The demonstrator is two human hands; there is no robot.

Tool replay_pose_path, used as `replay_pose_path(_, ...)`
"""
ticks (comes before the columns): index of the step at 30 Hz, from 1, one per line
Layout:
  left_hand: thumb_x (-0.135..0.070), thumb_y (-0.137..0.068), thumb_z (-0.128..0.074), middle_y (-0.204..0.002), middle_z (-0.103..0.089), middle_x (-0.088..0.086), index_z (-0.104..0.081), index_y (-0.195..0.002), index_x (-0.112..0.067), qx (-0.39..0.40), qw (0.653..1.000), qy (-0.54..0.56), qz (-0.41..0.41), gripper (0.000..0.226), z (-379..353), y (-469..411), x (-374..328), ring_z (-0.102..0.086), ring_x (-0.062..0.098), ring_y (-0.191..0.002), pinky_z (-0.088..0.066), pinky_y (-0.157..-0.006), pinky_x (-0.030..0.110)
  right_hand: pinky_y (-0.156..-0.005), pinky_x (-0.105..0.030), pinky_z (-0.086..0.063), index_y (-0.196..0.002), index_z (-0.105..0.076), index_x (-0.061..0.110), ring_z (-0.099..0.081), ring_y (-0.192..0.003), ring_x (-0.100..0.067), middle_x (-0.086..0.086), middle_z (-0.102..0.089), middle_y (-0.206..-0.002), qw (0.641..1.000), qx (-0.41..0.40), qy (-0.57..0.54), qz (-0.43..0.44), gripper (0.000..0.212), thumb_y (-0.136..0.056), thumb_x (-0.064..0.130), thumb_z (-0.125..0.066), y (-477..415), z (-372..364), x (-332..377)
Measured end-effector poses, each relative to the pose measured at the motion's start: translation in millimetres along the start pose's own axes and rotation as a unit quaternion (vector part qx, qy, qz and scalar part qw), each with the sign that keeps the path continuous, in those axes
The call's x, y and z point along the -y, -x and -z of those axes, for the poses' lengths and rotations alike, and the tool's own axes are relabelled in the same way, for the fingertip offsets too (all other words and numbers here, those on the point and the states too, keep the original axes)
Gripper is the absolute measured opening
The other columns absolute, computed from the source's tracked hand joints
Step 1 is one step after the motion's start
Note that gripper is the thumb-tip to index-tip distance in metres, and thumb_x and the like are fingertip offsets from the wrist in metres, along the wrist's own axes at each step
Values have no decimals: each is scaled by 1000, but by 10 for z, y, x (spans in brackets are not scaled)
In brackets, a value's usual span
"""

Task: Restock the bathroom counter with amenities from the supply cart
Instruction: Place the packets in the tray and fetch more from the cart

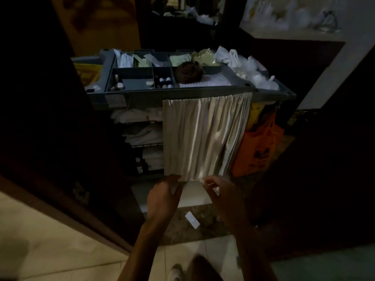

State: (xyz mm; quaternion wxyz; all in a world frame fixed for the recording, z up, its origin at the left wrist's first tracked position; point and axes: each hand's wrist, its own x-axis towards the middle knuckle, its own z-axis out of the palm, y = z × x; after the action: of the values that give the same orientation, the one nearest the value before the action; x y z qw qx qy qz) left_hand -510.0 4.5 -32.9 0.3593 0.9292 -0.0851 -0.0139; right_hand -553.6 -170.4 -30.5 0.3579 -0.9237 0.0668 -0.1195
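Observation:
The grey supply cart (142,96) stands straight ahead in dim light. Its top tray holds small dark bottles with white caps (165,82), round white items (119,85), pale sachets (142,60) and a folded white cloth (205,81) under a brown bundle (188,72). My left hand (162,197) and my right hand (223,197) are close together just below the cart's satin curtain (205,134). Both pinch a small pale packet (175,188) between thumb and fingers. The dim light hides what the packet is.
Folded white linen (142,123) fills the cart's open shelves left of the curtain. An orange bag (257,147) hangs on its right side, a yellow one (87,74) on its left. A dark door (50,118) stands at left. A white slip (192,220) lies on the floor.

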Motion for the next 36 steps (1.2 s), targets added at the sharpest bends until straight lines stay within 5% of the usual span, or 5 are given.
replay_pose_path(4, -28, -93, -58, -123, -63, -5, -60, -125, -28, 17, 999, 1, 34, 32, -3, -459, 215, -60, 13, -108, -48, -90, 27, -82, -23, -50, -107, -67, 21, -59, -92, -1, 9, -67, -102, 998, 57, -11, -19, 20, -93, 33, -59, -597, -222, 80)
replay_pose_path(8, -24, -89, -63, -116, -65, -7, -65, -118, -23, -21, 999, 20, 37, 28, -16, -1017, 390, -61, 10, -106, -50, -90, 29, -74, -7, -41, -109, -68, 25, -57, -93, 3, 15, -64, -103, 997, 71, -6, 11, 17, -93, 27, -62, -1243, -453, 109)
replay_pose_path(13, -23, -90, -62, -116, -65, -9, -63, -121, -25, -46, 998, 0, 37, 32, -33, -1977, 305, -61, 6, -100, -52, -82, 26, -80, -25, -52, -111, -67, 28, -60, -96, -2, 14, -66, -106, 995, 98, -22, 26, 19, -93, 30, -60, -2291, -597, 20)
replay_pose_path(21, -13, -84, -68, -113, -64, -7, -66, -113, -24, -102, 994, 40, -21, 31, 12, -3689, -140, -61, 7, -96, -45, -77, 12, -85, -14, -46, -107, -67, 22, -59, -95, -3, 6, -66, -105, 992, 90, -74, 49, 15, -94, 18, -60, -4090, -482, -92)
replay_pose_path(36, -10, -90, -62, -106, -63, -7, -65, -114, -19, -182, 981, 62, -12, 26, 267, -4757, 98, -61, 6, -95, -54, -79, 24, -83, -15, -48, -108, -68, 22, -58, -96, 0, 10, -65, -103, 984, 89, -94, 122, 16, -94, 19, -60, -5191, -1012, 152)
